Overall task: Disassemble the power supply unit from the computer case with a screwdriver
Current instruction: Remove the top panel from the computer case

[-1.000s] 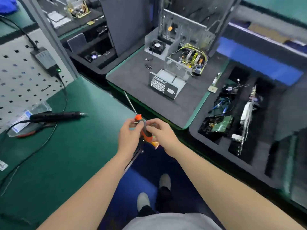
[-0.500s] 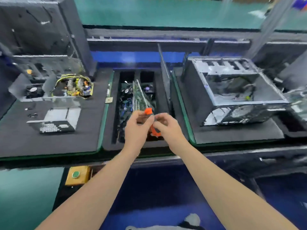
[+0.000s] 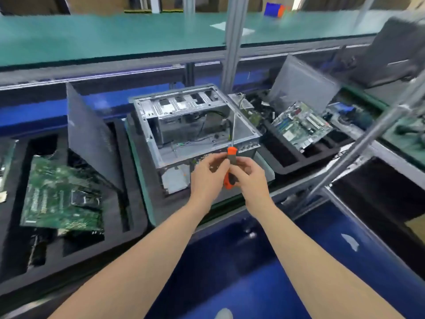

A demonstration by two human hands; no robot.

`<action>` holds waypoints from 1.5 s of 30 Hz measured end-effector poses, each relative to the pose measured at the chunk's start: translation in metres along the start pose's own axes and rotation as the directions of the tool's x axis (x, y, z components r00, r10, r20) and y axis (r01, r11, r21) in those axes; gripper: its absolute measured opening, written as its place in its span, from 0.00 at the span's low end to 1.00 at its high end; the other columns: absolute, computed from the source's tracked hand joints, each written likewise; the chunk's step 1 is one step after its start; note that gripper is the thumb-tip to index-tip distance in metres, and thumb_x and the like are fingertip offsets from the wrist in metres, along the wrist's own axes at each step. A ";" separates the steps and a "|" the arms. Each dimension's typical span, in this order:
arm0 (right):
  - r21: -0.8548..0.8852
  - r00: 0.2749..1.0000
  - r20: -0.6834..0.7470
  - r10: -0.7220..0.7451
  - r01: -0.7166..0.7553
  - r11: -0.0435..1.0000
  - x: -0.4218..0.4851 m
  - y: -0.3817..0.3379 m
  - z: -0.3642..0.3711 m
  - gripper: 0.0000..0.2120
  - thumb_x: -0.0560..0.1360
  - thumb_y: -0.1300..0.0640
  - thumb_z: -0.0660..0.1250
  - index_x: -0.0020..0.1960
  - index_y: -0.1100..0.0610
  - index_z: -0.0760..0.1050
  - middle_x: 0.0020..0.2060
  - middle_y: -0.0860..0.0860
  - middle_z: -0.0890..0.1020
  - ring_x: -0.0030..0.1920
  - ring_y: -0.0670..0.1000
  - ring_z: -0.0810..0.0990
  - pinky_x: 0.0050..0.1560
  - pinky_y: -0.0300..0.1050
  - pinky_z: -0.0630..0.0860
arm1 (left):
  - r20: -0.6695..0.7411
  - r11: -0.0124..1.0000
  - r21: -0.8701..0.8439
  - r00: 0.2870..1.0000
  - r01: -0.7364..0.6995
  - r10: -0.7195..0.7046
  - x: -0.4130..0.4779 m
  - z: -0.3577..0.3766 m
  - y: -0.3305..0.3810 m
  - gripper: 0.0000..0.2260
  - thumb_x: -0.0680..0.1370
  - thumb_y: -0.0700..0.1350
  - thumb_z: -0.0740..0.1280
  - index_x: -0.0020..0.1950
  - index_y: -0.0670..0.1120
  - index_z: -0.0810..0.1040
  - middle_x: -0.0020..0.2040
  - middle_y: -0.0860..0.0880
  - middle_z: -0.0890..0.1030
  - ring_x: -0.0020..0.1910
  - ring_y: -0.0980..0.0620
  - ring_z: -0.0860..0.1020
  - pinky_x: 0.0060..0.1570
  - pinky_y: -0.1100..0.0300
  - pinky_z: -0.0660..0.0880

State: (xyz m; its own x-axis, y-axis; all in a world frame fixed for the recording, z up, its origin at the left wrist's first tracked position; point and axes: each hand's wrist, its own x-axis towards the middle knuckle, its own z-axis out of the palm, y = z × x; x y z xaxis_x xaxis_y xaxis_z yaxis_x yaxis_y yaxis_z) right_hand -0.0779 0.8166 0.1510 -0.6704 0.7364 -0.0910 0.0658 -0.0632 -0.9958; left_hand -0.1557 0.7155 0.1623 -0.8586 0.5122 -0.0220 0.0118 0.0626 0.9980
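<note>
Screwdriver (image 3: 231, 166), orange-and-grey handle, long steel shaft, upright; left hand (image 3: 207, 178) and right hand (image 3: 250, 178) both curled round handle, just near of open silver metal computer case (image 3: 150, 132). Power supply unit (image 3: 181, 125) possibly the grey box inside, far left. Likely heavy, rigid: grasp flat sides.

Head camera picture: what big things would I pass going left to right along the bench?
Green circuit board lying in the black foam tray → grey side panel leaning upright → open computer case → tilted motherboard.
</note>
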 end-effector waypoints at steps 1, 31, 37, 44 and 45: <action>0.011 0.999 -0.037 0.012 -0.012 1.000 0.009 0.001 -0.016 0.11 0.75 0.56 0.75 0.57 0.54 0.82 0.50 0.58 0.86 0.52 0.58 0.85 0.57 0.66 0.81 | 0.014 1.000 0.004 1.000 -0.002 0.002 0.004 0.018 0.000 0.07 0.80 0.47 0.71 0.54 0.60 0.84 0.48 0.58 0.86 0.50 0.58 0.84 0.54 0.54 0.82; -0.564 0.934 -0.021 0.355 -0.304 0.768 0.208 0.085 -0.138 0.16 0.68 0.48 0.80 0.50 0.54 0.81 0.48 0.49 0.84 0.52 0.51 0.82 0.55 0.51 0.81 | 0.050 0.853 0.489 0.970 0.183 -0.236 0.123 0.176 -0.093 0.16 0.80 0.36 0.64 0.62 0.50 0.86 0.58 0.55 0.86 0.56 0.61 0.79 0.48 0.84 0.64; -0.680 0.923 0.131 0.361 -0.181 0.711 0.216 0.074 -0.141 0.21 0.71 0.45 0.78 0.55 0.55 0.75 0.48 0.48 0.80 0.50 0.50 0.78 0.46 0.44 0.73 | -0.038 0.814 0.554 0.982 0.176 -0.186 0.108 0.179 -0.075 0.17 0.81 0.39 0.63 0.63 0.53 0.84 0.56 0.58 0.86 0.55 0.59 0.81 0.58 0.65 0.75; -0.552 0.956 0.201 -0.212 0.290 0.782 0.235 -0.001 -0.127 0.13 0.76 0.55 0.71 0.59 0.54 0.76 0.51 0.50 0.78 0.54 0.51 0.77 0.54 0.46 0.72 | -0.066 0.537 0.797 0.844 -0.276 0.532 0.087 0.141 -0.023 0.10 0.76 0.46 0.64 0.49 0.54 0.85 0.43 0.59 0.83 0.45 0.60 0.77 0.42 0.67 0.72; -0.525 0.917 0.237 -0.321 0.399 0.752 0.237 -0.016 -0.118 0.11 0.76 0.56 0.70 0.58 0.53 0.77 0.50 0.48 0.78 0.54 0.50 0.76 0.55 0.46 0.72 | -0.080 0.484 0.827 0.792 -0.286 0.606 0.089 0.130 -0.015 0.09 0.76 0.46 0.65 0.48 0.53 0.85 0.42 0.58 0.82 0.45 0.59 0.77 0.41 0.67 0.71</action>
State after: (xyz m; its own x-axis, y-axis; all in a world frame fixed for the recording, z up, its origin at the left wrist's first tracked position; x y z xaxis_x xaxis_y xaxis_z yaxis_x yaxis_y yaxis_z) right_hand -0.1503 1.0715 0.1460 -0.8107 0.5361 0.2351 0.1698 0.5996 -0.7821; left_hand -0.1659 0.8712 0.1376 -0.7135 0.3749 0.5920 0.6756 0.5920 0.4394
